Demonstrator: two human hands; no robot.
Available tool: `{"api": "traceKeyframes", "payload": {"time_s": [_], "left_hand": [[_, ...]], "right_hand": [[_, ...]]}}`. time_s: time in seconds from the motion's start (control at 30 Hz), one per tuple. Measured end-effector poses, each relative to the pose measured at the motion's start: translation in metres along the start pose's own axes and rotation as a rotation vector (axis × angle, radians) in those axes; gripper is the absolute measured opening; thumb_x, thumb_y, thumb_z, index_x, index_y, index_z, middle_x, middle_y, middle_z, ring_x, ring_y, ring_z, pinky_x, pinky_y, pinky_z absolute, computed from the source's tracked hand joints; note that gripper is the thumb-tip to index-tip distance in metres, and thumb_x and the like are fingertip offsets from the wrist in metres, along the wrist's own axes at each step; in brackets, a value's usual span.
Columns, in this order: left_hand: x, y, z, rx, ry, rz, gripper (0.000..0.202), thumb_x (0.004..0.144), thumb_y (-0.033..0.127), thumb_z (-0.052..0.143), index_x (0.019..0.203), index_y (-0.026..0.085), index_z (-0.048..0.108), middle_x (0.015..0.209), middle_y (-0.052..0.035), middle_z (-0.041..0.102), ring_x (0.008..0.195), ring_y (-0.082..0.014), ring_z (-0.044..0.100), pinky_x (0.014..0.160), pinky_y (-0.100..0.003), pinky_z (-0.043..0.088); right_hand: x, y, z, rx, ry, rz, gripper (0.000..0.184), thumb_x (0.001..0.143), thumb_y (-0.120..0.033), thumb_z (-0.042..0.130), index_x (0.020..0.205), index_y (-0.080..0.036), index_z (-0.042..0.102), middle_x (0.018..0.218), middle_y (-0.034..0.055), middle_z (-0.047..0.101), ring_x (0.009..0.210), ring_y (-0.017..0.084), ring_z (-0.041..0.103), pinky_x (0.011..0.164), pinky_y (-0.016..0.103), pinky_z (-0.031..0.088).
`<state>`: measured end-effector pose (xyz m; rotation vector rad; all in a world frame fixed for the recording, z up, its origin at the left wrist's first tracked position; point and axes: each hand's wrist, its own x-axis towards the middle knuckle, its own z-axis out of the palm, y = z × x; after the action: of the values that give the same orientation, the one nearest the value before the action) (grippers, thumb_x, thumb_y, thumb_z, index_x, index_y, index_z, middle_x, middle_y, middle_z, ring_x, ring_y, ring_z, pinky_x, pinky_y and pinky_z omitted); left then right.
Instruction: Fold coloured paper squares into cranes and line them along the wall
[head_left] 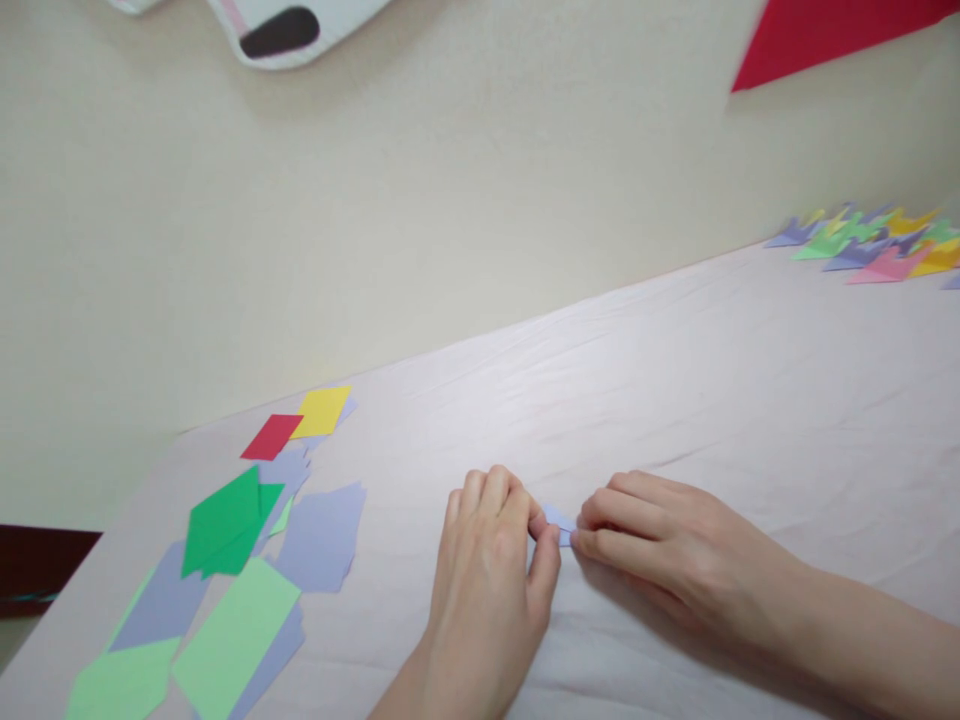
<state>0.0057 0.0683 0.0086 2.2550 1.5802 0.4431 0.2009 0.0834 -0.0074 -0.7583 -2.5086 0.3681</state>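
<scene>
Lavender folded paper piece (559,520) sits low at the bench (675,380) centre, pinched between the left hand (491,560) and right hand (660,550); loose green, lavender, red and yellow paper sheets (247,560) lie left, folded coloured paper shapes (877,245) far right

The desk cloth (675,380) is lying pale and matt, softly creased. The coloured sheets (240,620) on it are looking like thin, smooth, matt paper, and so is the lavender piece (559,519) pinched in the fingers (604,545). The wall (375,200) behind is showing a dull finish.
</scene>
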Motion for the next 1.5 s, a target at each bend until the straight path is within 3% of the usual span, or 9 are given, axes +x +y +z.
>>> {"api": "traceKeyframes", "payload": {"time_s": [0.3, 0.5, 0.93, 1.23, 1.5], "left_hand": [[0.000, 0.001, 0.000, 0.015, 0.016, -0.001, 0.016, 0.091, 0.013, 0.047, 0.078, 0.021, 0.048, 0.088, -0.0031, 0.052, 0.087, -0.0232, 0.047, 0.075, -0.040, 0.037], [0.000, 0.001, 0.000, 0.004, 0.008, -0.005, 0.014, 0.090, 0.012, 0.049, 0.079, 0.021, 0.050, 0.090, -0.0034, 0.053, 0.088, -0.0234, 0.047, 0.076, -0.040, 0.038], [-0.001, -0.001, 0.000, -0.035, 0.015, -0.014, 0.012, 0.088, 0.012, 0.051, 0.084, 0.022, 0.047, 0.090, -0.0025, 0.053, 0.087, -0.0228, 0.047, 0.077, -0.040, 0.037], [-0.005, -0.005, -0.002, -0.105, -0.024, 0.018, 0.013, 0.092, 0.012, 0.047, 0.093, 0.023, 0.052, 0.099, -0.0033, 0.055, 0.095, -0.0236, 0.048, 0.082, -0.040, 0.038], [-0.005, -0.006, -0.002, -0.118, -0.012, 0.015, 0.016, 0.091, 0.008, 0.045, 0.094, 0.023, 0.052, 0.099, -0.0031, 0.055, 0.097, -0.0234, 0.048, 0.083, -0.041, 0.038]], "right_hand": [[-0.009, -0.001, -0.002, -0.088, -0.075, -0.034, 0.026, 0.098, -0.011, 0.039, 0.092, -0.014, 0.064, 0.084, 0.0071, 0.062, 0.073, 0.018, 0.051, 0.067, 0.032, 0.041], [-0.005, -0.005, -0.006, -0.112, -0.097, -0.076, 0.027, 0.098, -0.014, 0.040, 0.114, -0.012, 0.061, 0.083, 0.0066, 0.060, 0.072, 0.018, 0.049, 0.066, 0.033, 0.038], [-0.004, 0.000, -0.005, -0.064, -0.085, -0.055, 0.029, 0.098, -0.014, 0.041, 0.114, -0.016, 0.064, 0.087, 0.0076, 0.063, 0.075, 0.019, 0.051, 0.066, 0.032, 0.039], [-0.007, 0.004, -0.007, -0.022, -0.077, -0.026, 0.028, 0.094, -0.011, 0.045, 0.108, -0.020, 0.068, 0.088, 0.0066, 0.065, 0.076, 0.018, 0.053, 0.066, 0.031, 0.039], [-0.005, 0.006, -0.020, 0.026, -0.079, 0.015, 0.027, 0.096, -0.011, 0.043, 0.085, -0.018, 0.067, 0.089, 0.0061, 0.067, 0.076, 0.016, 0.055, 0.067, 0.030, 0.038]]}}
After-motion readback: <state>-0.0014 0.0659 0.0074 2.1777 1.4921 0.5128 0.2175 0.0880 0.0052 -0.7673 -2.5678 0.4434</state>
